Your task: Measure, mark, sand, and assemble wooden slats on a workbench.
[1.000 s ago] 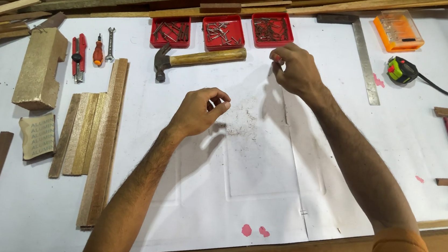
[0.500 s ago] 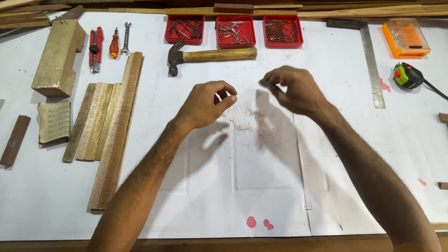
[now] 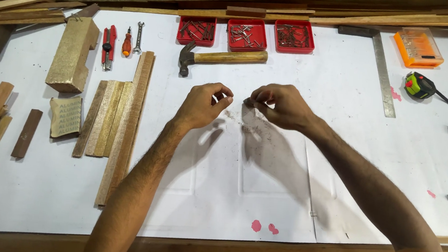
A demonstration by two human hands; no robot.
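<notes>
Both hands are hovering close together over the white table. The left hand is pinching its fingertips shut, what it holds too small to tell; the right hand is pinching a small dark piece. A hammer is lying just beyond them, below three red trays.

Three red trays of nails are sitting in a row at the back of the white counter, with a wooden-handled hammer lying just in front. Flat wooden strips are lying side by side at the left, beside a sandpaper sheet. A steel square, an orange case and a green tape measure are resting at the right
</notes>
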